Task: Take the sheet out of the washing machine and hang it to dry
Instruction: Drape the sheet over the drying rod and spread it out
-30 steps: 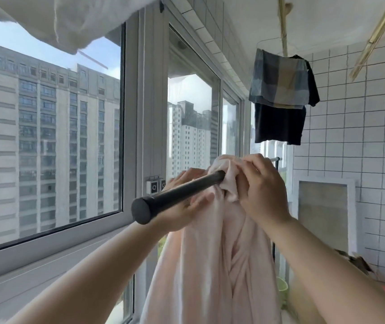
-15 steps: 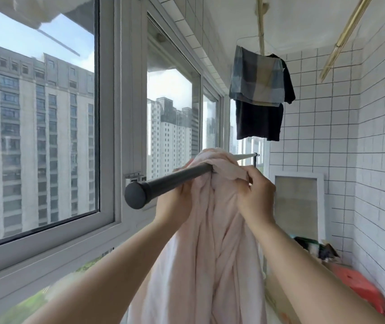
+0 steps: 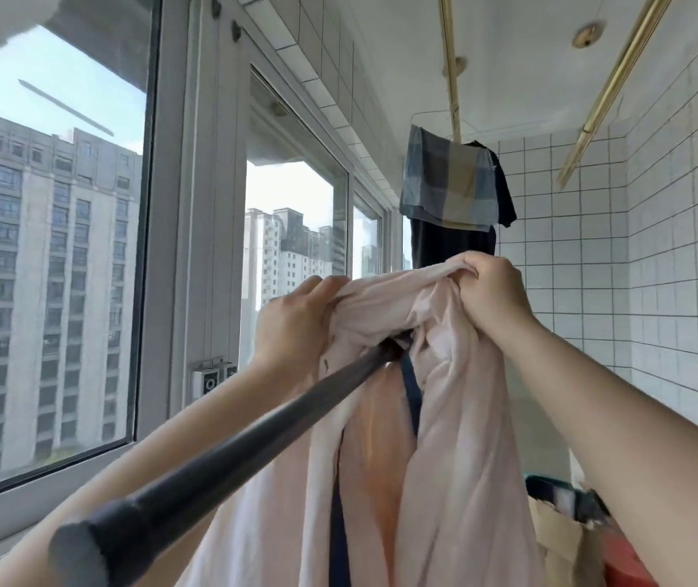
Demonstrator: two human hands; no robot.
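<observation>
Pink sheet (image 3: 444, 438) draped over dark pole (image 3: 228, 446); left hand (image 3: 292, 324), right hand (image 3: 493, 290) fingers clamped on bunched top.

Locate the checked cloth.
Head view, upper right of centre: the checked cloth hangs from a ceiling rail, over a dark garment.
</observation>
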